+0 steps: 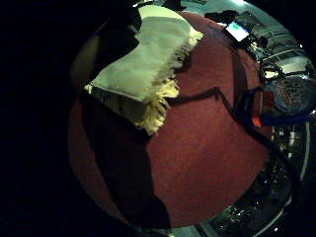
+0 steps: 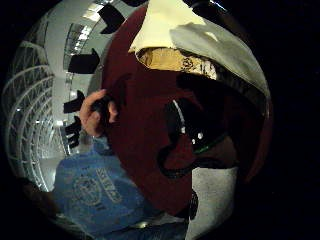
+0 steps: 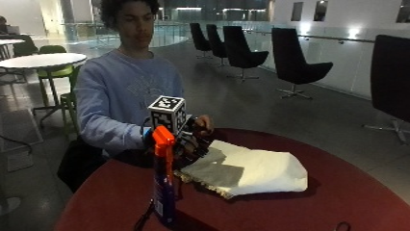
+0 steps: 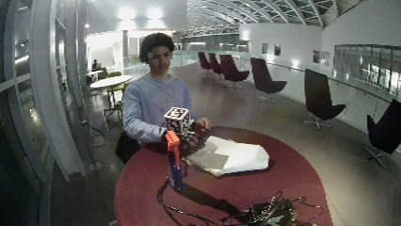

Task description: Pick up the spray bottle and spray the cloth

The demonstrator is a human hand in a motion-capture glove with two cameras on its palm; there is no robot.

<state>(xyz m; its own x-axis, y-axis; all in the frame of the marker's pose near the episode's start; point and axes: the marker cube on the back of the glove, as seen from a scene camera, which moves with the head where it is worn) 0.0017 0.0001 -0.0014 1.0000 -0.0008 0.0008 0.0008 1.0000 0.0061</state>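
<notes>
Gloved right hand [image 3: 191, 140] above the folded cloth [image 3: 249, 169] near the table [image 3: 359, 192] edge; finger state cannot be told. Spray bottle [image 3: 163, 178] stands upright, just beside.

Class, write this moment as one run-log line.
phase: before pickup | spray bottle: upright on table, not held | cloth: folded, beside bottle | right hand: above cloth edge

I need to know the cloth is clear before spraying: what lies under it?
The folded white cloth lies straight on the red round table; its fringed edge shows at the near side. Whatever might sit beneath its folds is covered.
</notes>
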